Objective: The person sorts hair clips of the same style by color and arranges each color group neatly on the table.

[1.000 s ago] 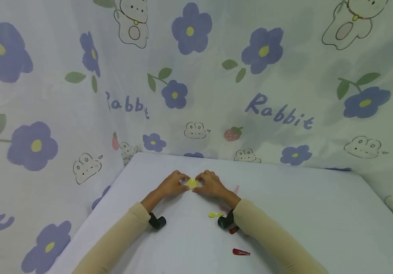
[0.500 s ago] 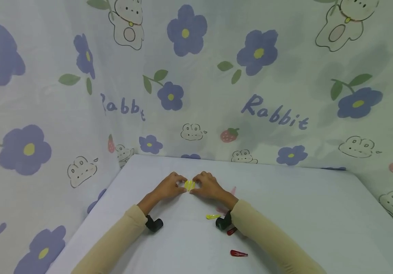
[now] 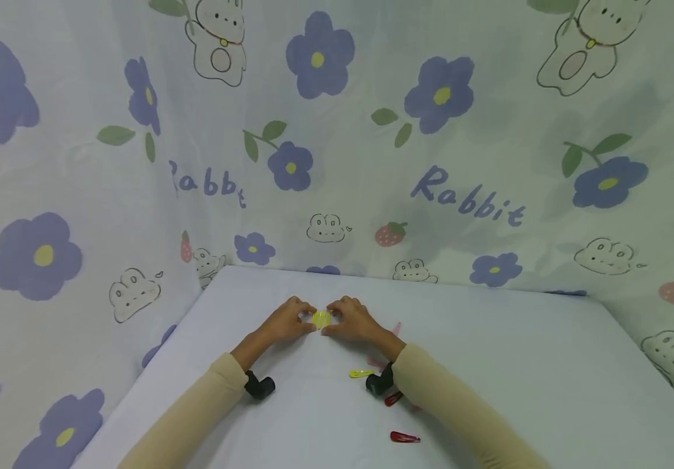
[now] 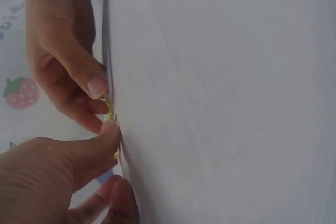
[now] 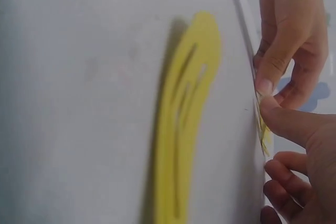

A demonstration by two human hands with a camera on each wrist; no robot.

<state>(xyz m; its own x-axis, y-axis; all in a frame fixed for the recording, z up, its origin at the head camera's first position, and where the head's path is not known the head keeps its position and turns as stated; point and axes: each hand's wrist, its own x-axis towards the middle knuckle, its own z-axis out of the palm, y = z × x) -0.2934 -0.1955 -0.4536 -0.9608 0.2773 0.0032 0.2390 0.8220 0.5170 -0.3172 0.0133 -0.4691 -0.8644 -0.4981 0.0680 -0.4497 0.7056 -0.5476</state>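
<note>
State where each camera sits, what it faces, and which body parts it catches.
Head: worn on the head, facing forward and down at the table and patterned cloth; left hand, right hand and both sleeves show.
Left wrist: worn there, facing the held yellow item; both hands show, left one lower in frame.
Right wrist: worn there, facing the same item, loose yellow clip alongside; both hands show, right one lower.
Shared by the wrist views: both hands and the item.

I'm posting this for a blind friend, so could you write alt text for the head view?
A person's left hand and right hand pinch a small yellow object between them at a white table. Nearer the camera lie a yellow clip and two dark red clips, with bits of pink beside the right arm. Behind hangs a flower-and-rabbit-print backdrop.
</note>
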